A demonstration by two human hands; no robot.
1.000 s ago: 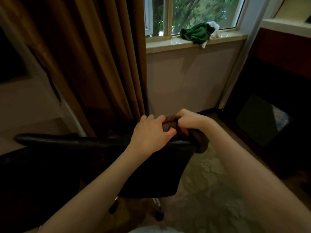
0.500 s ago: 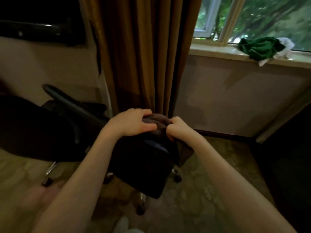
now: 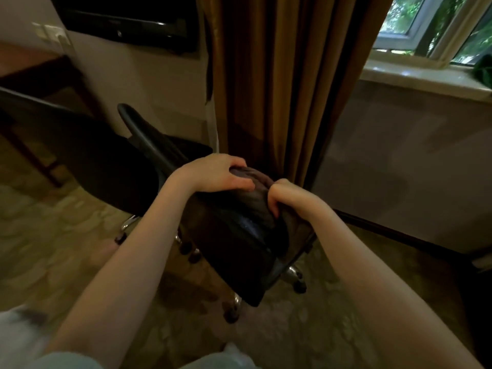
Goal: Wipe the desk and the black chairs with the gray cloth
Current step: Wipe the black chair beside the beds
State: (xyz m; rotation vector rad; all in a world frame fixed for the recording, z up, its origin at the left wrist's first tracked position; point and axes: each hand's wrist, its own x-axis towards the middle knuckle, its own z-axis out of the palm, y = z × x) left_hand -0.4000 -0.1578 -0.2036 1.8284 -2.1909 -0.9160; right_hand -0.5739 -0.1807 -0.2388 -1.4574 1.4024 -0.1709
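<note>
A black office chair (image 3: 234,257) on castors stands in front of me, its backrest top under my hands. The gray cloth (image 3: 255,190) is draped over the top edge of that backrest and hangs down its right side. My left hand (image 3: 215,173) lies over the cloth with its fingers curled round the backrest top. My right hand (image 3: 286,197) grips a bunch of the cloth just to the right. A second black chair (image 3: 80,145) stands to the left. The wooden desk (image 3: 40,73) is at the far left.
A brown curtain (image 3: 279,75) hangs straight behind the chair. The window sill (image 3: 426,78) is at the upper right with a green cloth (image 3: 483,70) at the frame edge. A dark screen (image 3: 127,22) hangs on the wall. Patterned carpet (image 3: 53,235) covers the floor.
The view has swung left, and the chair now shows side-on, its backrest turned. Both hands stay together on the cloth at the backrest top.
</note>
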